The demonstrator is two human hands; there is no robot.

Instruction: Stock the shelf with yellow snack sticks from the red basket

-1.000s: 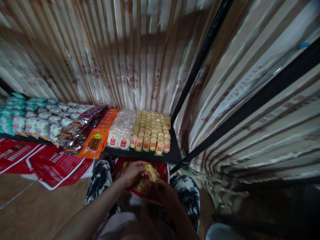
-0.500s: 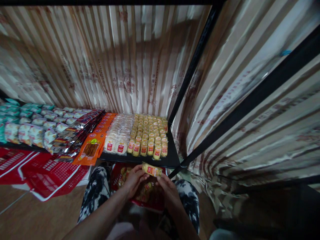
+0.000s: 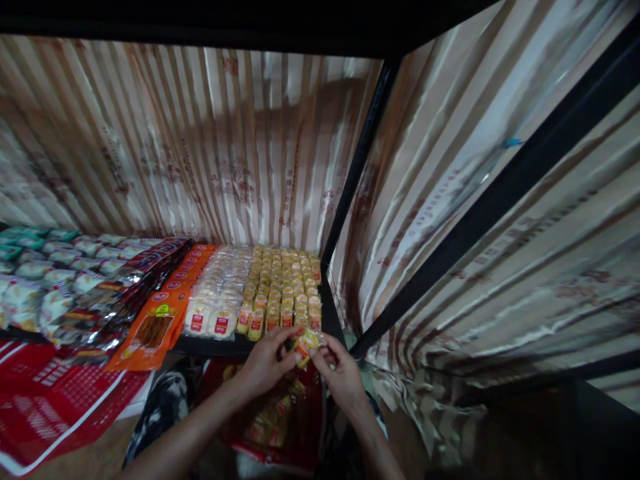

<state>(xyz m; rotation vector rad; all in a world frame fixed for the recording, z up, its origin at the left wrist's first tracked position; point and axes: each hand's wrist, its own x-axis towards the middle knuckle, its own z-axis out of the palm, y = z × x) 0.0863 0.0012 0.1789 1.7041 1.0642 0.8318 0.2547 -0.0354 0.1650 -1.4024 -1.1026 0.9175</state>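
Head cam, hands: L hand (image 3: pixel 273 358) + R hand (image 3: pixel 341 372) pinch one yellow pkt (image 3: pixel 306 347) btwn them, by shelf (image 3: pixel 332 319) front edge, nr red basket (image 3: pixel 311 423).
Pkt risk: fingertip hold, shiny wrapper; cd slip & drop.
Yellow rows (image 3: pixel 286 283): close-set; careless knuckle bump might topple front ones.

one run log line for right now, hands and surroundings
left hand: holds yellow packet | right hand: holds same packet | below: red basket | ahead: packet rows on black shelf
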